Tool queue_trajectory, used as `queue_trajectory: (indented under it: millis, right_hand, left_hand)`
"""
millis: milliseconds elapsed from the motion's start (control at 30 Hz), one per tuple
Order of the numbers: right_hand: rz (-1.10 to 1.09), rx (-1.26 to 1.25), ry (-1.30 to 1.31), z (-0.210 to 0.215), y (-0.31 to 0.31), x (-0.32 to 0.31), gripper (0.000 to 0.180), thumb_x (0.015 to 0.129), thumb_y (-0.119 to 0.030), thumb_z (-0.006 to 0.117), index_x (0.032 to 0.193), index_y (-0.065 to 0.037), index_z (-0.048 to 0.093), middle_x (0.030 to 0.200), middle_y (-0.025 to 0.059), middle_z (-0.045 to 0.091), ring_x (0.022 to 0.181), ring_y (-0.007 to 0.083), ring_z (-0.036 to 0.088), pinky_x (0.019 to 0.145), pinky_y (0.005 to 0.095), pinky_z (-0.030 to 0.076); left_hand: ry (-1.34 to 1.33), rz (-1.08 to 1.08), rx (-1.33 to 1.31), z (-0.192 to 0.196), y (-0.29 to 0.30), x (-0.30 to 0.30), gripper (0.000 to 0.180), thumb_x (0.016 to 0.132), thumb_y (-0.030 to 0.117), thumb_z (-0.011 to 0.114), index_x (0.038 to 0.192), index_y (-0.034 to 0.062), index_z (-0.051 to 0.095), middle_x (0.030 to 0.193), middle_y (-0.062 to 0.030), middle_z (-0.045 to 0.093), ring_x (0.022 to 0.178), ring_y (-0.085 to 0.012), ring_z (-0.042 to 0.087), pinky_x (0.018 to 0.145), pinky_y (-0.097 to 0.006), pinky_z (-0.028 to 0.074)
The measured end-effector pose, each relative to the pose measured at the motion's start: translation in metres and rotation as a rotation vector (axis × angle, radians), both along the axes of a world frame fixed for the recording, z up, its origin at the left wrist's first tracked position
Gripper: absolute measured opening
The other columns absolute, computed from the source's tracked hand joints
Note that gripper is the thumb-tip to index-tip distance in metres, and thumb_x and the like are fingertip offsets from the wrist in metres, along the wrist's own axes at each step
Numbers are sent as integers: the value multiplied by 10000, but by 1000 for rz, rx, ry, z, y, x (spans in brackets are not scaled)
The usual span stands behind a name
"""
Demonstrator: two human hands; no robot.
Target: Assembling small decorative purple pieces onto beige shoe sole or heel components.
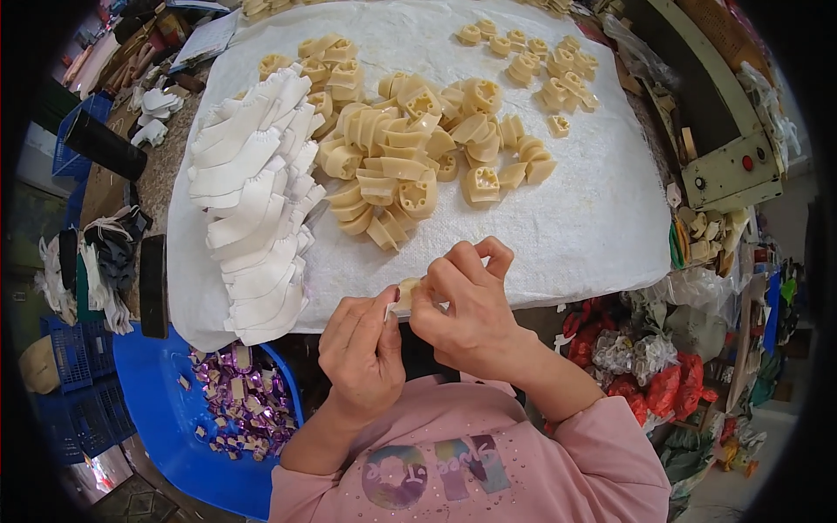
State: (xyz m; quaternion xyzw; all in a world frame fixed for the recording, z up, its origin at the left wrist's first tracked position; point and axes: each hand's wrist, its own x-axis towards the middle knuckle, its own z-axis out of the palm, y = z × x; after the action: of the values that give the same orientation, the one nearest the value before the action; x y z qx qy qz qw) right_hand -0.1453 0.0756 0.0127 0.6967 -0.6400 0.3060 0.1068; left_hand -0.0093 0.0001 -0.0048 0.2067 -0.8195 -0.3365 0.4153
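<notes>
While the person's left grip (359, 350) and right grip (464, 307) meet at the near edge of a white-covered table (602, 209), both pinch a small cream piece (407, 294) between them. Ahead lie heaped cream moulded pieces (392, 166); ahead-left, layered white pieces (257, 209); lower left, a blue basin (148, 410) of purple-and-cream bits (240, 405).

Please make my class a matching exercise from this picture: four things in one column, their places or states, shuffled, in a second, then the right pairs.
Column one
1. White pieces
2. Blue tub
3. Left hand and right hand
4. Metal box

Column two
A. Together at a small beige piece
B. Bears a red button
C. Overlapping, left of the big beige heap
D. Holds purple-and-beige items

Pairs: 1-C, 2-D, 3-A, 4-B
</notes>
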Motion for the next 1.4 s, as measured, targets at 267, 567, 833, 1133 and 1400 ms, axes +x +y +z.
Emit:
queue_trajectory:
  millis: [267,567,833,1133,1400]
  right_hand:
    - [61,-107,-300,-13,-3,-9,292,564,10,630,835,-75,562,779,49,452,761,233,446,726,404,243]
    - [272,17,-613,-13,4,-14,287,600,49,604,857,-71,555,777,58,415,758,237,417,727,368,245]
    - [349,136,-535,-9,4,-14,261,621,29,638,835,-84,540,792,49,441,786,226,428,758,379,255]
    - [288,19,-356,-3,4,-20,280,709,-126,713,953,-92,580,964,75,598,862,241,494,795,399,320]
    - [224,77,-1276,-32,23,-5,232,877,-158,614,1052,-15,565,1058,110,577,928,187,526,822,325,414]
  left_hand:
    - [7,-36,236,-1,-2,6,219,802,-70,598,1013,-39,649,872,-133,605,744,-217,564,623,-294,450]
    - [186,-189,207,-8,-8,-5,82,789,63,687,790,1,632,611,-46,495,594,-197,455,558,-292,360]
    - [134,-187,96,-9,-8,-5,90,786,58,678,748,20,607,609,-55,470,542,-202,415,515,-318,319]
    - [178,-113,-80,-8,-20,4,257,595,-72,704,818,50,665,726,-43,511,677,-225,493,604,-317,406]
    - [273,-32,-78,-7,-24,8,310,610,-105,687,859,74,640,724,-42,453,698,-228,462,616,-339,399]
